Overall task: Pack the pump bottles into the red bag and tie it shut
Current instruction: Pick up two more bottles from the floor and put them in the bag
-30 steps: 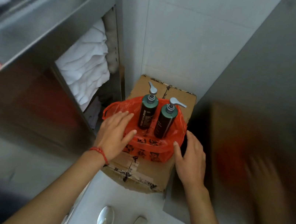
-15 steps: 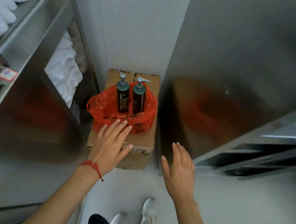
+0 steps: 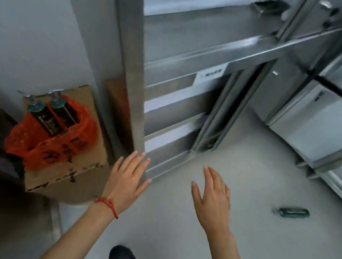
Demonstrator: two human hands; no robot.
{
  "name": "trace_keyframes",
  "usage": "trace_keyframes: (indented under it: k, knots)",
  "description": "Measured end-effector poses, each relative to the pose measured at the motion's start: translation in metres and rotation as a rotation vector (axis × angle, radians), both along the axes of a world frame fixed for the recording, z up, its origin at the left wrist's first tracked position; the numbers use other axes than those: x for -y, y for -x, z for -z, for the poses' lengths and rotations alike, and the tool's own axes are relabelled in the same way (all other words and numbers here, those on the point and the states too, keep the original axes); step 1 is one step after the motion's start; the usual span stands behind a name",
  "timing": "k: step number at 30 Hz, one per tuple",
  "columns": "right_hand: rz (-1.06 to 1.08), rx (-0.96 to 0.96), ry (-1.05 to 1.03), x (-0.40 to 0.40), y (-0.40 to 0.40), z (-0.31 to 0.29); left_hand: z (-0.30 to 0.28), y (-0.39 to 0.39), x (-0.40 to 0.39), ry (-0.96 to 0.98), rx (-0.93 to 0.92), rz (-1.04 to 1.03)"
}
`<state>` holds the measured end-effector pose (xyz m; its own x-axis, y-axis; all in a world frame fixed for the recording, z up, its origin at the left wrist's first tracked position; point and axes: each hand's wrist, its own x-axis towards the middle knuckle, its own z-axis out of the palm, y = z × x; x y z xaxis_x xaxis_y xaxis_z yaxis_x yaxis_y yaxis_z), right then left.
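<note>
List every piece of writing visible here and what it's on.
None is legible.
Left pump bottle: pale lettering, blurred.
Red bag: black print, unreadable.
Cardboard box: dark marks, unreadable.
Shelf label: dark print, too blurred.
Green object on the floor: nothing readable.

Pale grey floor (image 3: pixel 248 242) underfoot, plain white wall (image 3: pixel 26 17) at left. Steel shelving (image 3: pixel 200 51) rising centre, a steel cabinet (image 3: pixel 323 122) beyond at right. Small dark green item (image 3: pixel 293 212) lying on the floor. Soft, even light.
</note>
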<state>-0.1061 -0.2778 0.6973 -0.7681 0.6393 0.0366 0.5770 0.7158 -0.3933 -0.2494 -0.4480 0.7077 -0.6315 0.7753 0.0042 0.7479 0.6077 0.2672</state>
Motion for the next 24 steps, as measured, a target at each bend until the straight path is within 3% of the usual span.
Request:
trace_keyframes:
  k: [12, 24]
  knots:
    - [0.534, 0.096, 0.004, -0.151, -0.259, -0.004, -0.012, -0.158, -0.232, -0.067, 0.019, 0.414]
    - [1.037, 0.045, 0.090, -0.202, -0.371, 0.012, -0.009, -0.261, -0.411, -0.018, 0.021, 0.905]
